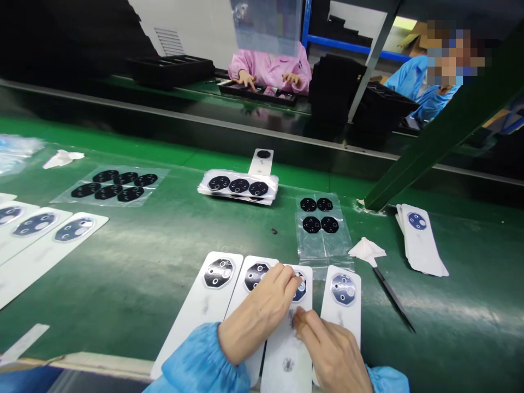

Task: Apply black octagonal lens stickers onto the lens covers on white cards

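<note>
Four white rounded panels, each with a dark octagonal plate near its far end, lie in a row before me. My left hand point(264, 300) reaches across the second panel point(241, 292), its curled fingertips at the octagonal plate point(300, 296) of the third panel point(286, 349). Just below, my right hand point(333, 349) has thumb and fingers pinched together over that same panel. Anything small in either set of fingers is hidden. Left of my hands is the first panel point(196, 316); the fourth panel point(341, 314) lies partly under my right hand.
Clear sheets of black octagonal stickers lie at left point(149, 191) and right point(323, 245). A sticker stack point(204, 188) is farther back. Black tweezers point(393, 297) touch a white wipe point(366, 250). More panels point(426, 251) are stacked right, beyond a green post point(409, 158). Two people sit opposite.
</note>
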`<state>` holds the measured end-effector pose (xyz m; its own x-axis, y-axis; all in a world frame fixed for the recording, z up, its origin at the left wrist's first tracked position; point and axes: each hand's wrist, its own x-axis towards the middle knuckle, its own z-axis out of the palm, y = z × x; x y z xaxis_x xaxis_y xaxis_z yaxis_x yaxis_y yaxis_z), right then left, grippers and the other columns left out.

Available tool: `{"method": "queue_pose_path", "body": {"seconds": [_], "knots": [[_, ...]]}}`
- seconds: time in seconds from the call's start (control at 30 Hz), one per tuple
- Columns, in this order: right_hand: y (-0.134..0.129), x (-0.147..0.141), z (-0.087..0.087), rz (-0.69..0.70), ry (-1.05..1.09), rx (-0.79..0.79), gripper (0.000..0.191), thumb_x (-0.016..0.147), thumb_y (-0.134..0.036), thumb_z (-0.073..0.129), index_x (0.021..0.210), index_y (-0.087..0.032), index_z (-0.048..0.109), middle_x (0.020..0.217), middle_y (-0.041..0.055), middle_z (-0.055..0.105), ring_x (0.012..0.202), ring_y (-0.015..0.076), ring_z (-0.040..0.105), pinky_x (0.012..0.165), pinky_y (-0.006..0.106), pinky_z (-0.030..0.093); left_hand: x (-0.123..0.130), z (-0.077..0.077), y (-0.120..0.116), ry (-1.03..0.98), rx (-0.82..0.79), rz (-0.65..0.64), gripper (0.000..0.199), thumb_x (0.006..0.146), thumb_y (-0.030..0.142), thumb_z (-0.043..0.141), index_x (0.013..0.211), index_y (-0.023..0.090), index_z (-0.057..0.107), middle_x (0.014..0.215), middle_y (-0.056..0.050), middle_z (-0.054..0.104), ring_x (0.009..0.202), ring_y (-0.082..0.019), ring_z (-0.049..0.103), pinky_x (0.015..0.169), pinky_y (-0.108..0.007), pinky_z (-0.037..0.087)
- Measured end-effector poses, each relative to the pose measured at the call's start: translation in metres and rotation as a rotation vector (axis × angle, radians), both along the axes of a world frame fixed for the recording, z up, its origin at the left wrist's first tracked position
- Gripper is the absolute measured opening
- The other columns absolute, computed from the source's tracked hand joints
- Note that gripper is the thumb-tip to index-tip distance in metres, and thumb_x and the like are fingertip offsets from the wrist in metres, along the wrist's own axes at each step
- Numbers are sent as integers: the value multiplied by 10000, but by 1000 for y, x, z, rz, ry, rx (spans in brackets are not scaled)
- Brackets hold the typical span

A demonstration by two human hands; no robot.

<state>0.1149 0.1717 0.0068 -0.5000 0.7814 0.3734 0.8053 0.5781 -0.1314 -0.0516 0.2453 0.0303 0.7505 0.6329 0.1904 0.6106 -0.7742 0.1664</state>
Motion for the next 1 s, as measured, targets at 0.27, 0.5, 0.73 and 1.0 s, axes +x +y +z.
{"method": "queue_pose_path", "body": {"seconds": [0.27, 0.5, 0.73, 1.0], "knots": [[1, 1, 0, 4, -19, -21, 369, 991, -136, 254, 1049, -136, 618, 924, 60, 677, 594, 115, 622, 501, 236, 445, -1, 6, 10, -93, -143, -36, 219, 877, -21, 346, 951, 131, 484, 954, -74, 471, 825, -205, 396, 726, -354, 408], [0, 2, -1, 4, -12, -54, 375, 1000, -152, 237, 1046, -148, 609, 932, 46, 669, 594, 115, 618, 509, 247, 453, 6, 13, 12, -13, -101, -23, 246, 876, -29, 296, 903, 132, 481, 865, -58, 457, 762, -195, 379, 681, -342, 392], [1, -1, 5, -24, 21, -59, 447, 1013, -181, 169, 929, -167, 608, 856, 24, 670, 531, 122, 589, 468, 279, 408, 5, 10, 1, -1, 16, -20, 261, 860, -49, 301, 892, 123, 495, 853, -73, 483, 769, -208, 407, 683, -352, 398], [3, 1, 14, -28, 150, -129, 415, 1020, -217, 195, 959, -174, 604, 896, 25, 682, 558, 115, 621, 504, 241, 434, 4, 8, 13, -247, -246, -51, 222, 929, 17, 304, 825, 151, 448, 866, -34, 484, 758, -167, 389, 679, -309, 369]]}}
